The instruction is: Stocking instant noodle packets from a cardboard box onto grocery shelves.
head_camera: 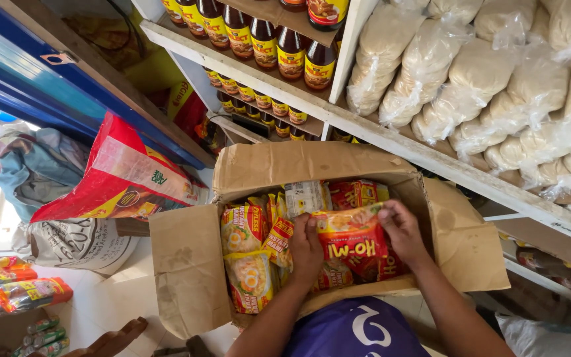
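I see both hands inside the open cardboard box (193, 264), gripping 1 red and yellow noodle packet (351, 235) between them. My left hand (305, 248) curls its fingers over the packet's left edge; my right hand (401, 228) pinches its upper right corner. The packet lies atop more noodle packets (249, 254) in the box, below a white shelf (431, 155) of brown sauce bottles (279, 49) and bagged flour (497, 86).

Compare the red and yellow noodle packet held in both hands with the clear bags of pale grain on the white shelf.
The red and yellow noodle packet is flat, printed and opaque; the clear bags of pale grain are bulging, unprinted and see-through. The packet is gripped by the left hand and right hand over the brown cardboard box; the bags lie stacked. Both are sealed plastic.
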